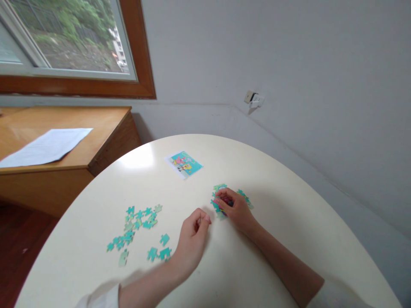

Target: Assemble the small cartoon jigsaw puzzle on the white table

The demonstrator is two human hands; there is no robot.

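On the table (272,179), the puzzle pieces (137,224) look light, stiff — best pinched edgewise; whether the curled left hand (193,235) or right hand (236,208) grips any, I cannot tell.

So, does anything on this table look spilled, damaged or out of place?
Nothing stands out. Loose puzzle pieces lie scattered at left and the picture card sits at an angle, but I see no spill or damage. The right hand partly hides other pieces.
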